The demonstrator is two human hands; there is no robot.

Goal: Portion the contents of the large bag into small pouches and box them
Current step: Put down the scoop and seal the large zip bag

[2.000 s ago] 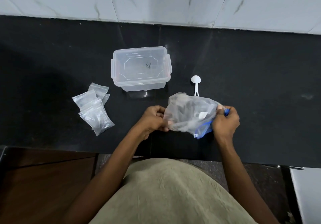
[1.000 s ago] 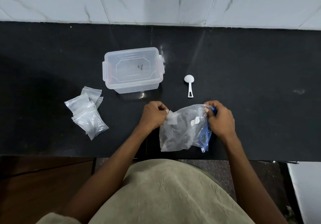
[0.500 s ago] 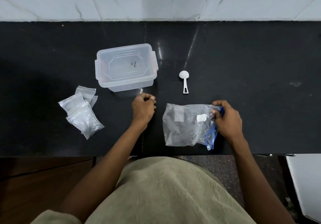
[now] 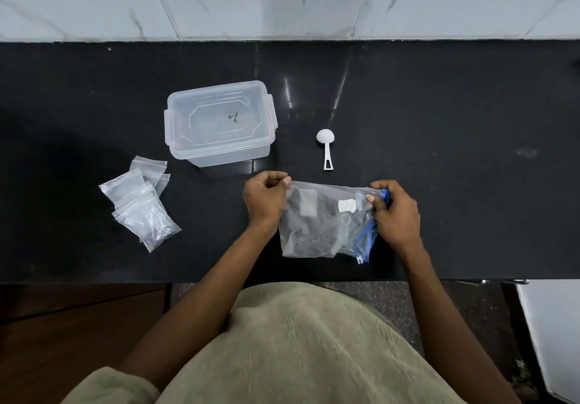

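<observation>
Both grips are on the large clear plastic bag with the blue zip edge (image 4: 323, 221): our left hand (image 4: 265, 199) pinches its far-left corner with closed fingers, and our right hand (image 4: 396, 212) is closed on the blue zip end at the far right. Half a second ago our left hand was off the bag, beside it; now it has come back to the corner. The bag lies flat on the black tabletop (image 4: 455, 121), near us. Beyond it sit the small white plastic scoop (image 4: 326, 152) and the lidded clear plastic box (image 4: 219, 122). A pile of small clear zip pouches (image 4: 141, 203) lies well to the left.
</observation>
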